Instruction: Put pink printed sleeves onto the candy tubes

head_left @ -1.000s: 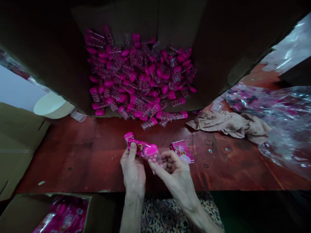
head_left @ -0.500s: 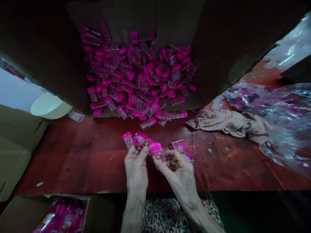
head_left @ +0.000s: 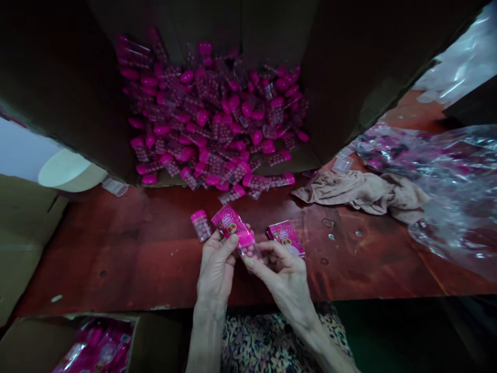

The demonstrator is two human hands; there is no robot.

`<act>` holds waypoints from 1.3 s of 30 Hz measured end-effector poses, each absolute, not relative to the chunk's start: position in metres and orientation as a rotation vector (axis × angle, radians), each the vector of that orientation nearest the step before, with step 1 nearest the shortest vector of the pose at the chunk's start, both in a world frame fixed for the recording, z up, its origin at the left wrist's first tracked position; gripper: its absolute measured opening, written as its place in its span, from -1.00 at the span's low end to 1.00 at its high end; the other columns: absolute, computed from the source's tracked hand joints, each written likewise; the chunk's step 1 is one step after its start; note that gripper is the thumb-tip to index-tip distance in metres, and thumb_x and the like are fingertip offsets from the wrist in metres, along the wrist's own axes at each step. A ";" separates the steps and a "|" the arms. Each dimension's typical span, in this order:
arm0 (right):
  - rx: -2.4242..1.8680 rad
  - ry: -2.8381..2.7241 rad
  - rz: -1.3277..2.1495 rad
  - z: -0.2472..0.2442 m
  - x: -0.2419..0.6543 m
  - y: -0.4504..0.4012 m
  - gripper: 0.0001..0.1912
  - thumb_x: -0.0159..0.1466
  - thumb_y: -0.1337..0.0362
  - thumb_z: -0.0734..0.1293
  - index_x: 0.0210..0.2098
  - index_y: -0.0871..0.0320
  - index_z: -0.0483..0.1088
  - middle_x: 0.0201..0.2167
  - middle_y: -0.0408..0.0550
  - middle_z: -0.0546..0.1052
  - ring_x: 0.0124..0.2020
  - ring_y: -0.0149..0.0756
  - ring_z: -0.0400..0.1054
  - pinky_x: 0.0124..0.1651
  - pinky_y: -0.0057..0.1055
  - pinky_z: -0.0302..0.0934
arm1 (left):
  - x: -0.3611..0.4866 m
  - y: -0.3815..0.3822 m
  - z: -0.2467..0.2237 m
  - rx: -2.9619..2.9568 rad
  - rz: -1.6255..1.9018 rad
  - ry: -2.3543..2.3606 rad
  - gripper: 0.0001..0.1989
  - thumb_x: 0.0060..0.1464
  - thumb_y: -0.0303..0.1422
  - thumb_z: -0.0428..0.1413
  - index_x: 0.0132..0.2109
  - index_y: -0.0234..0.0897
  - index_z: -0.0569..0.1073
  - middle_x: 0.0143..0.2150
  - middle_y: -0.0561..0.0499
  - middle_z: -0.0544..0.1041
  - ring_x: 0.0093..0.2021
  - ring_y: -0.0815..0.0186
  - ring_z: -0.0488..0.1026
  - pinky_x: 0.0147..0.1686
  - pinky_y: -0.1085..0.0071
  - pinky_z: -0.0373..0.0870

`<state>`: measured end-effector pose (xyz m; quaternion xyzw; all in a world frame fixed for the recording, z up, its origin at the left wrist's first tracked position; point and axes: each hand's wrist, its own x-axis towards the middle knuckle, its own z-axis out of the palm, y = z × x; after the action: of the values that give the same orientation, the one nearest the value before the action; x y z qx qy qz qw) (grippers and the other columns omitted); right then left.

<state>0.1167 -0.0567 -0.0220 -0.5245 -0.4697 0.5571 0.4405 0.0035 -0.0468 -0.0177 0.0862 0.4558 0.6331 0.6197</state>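
Now, a pink card (head_left: 229,223) slanting between both hands, pinched near its lower edge by the left hand (head_left: 215,267), thumb pressed on top and fingers curled behind. Right hand (head_left: 281,274) closed on a clear tube (head_left: 250,249) of pink beads with a pink cap, fingertips and thumb pressed together around it, right at the card's end, with the join between card and tube partly hidden. Second tube (head_left: 201,225) tilted just beyond the left hand, whether held or only near it impossible to tell. Loose card (head_left: 285,238) flat on the red table (head_left: 116,248), just beside the right hand. Farther off, a heap of tubes (head_left: 209,114) inside a carton (head_left: 58,77), a few lying at its front lip. Main risks: the clear tube slipping from a light pinch on smooth plastic and dropping to the table; beads scattering if too much finger pressure splits the thin wall; the second tube knocked away by a nudge from the left hand; the loose card swept aside by the right wrist.
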 end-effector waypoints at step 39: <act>-1.222 -0.929 1.599 -0.026 0.122 -0.053 -0.84 -0.02 0.26 0.47 -0.46 0.17 0.47 -0.60 -0.18 0.50 -0.62 -0.47 0.31 -0.53 -0.54 0.26 | 0.017 -0.055 -0.011 0.262 1.327 1.057 -0.76 -0.06 -0.27 0.22 -0.31 -0.40 0.58 -0.32 -0.17 0.62 -0.22 0.18 0.53 -0.19 0.33 0.41</act>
<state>0.1219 -0.0532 -0.0257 -0.4933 -0.3752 0.6457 0.4460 0.0165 -0.0547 -0.0114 0.1156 0.4660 0.5851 0.6535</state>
